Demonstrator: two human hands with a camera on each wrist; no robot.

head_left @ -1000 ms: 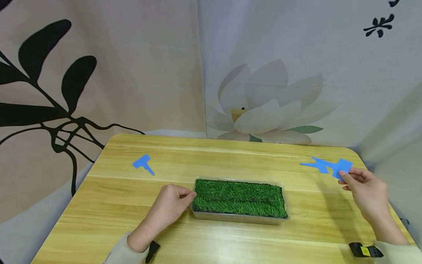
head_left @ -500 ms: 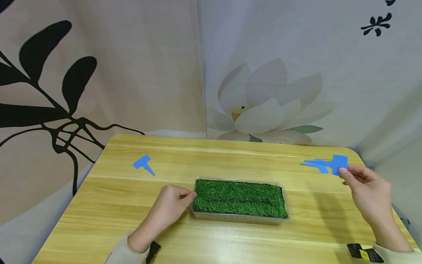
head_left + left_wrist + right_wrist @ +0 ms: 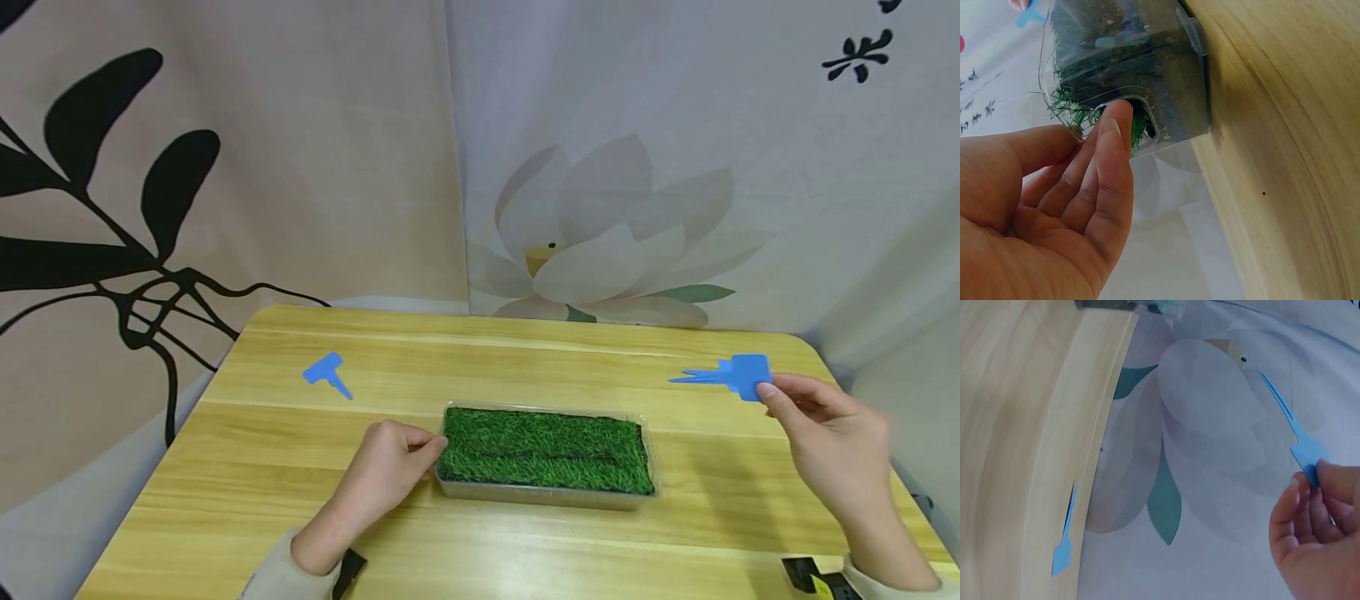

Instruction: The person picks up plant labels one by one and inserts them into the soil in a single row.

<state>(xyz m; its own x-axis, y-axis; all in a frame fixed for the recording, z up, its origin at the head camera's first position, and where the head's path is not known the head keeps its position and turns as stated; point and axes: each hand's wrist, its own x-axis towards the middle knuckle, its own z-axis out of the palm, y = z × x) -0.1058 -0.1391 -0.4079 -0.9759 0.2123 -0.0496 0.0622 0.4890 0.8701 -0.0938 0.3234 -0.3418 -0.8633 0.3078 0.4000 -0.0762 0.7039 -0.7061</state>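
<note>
My right hand (image 3: 836,442) pinches a blue T-shaped plant label (image 3: 752,377) by its wide head, stem pointing left. It is held up off the table, as the right wrist view also shows. A second blue label (image 3: 1062,556) lies on the table below, partly hidden behind the held one in the head view. My left hand (image 3: 397,462) grips the left end of a clear plastic box (image 3: 540,495), thumb and fingertips at its rim. Green artificial-looking grass (image 3: 543,450) fills the box, over a dark layer seen through its wall (image 3: 1147,62).
Another blue plant label (image 3: 325,367) lies on the wooden table (image 3: 420,367) at the back left. A printed cloth curtain (image 3: 360,167) with plant and lotus patterns hangs right behind the table. Dark straps show at both wrists.
My right hand has swung the held label level and moved it left, so it now overlaps the label on the table. My left hand and the box have stayed put.
</note>
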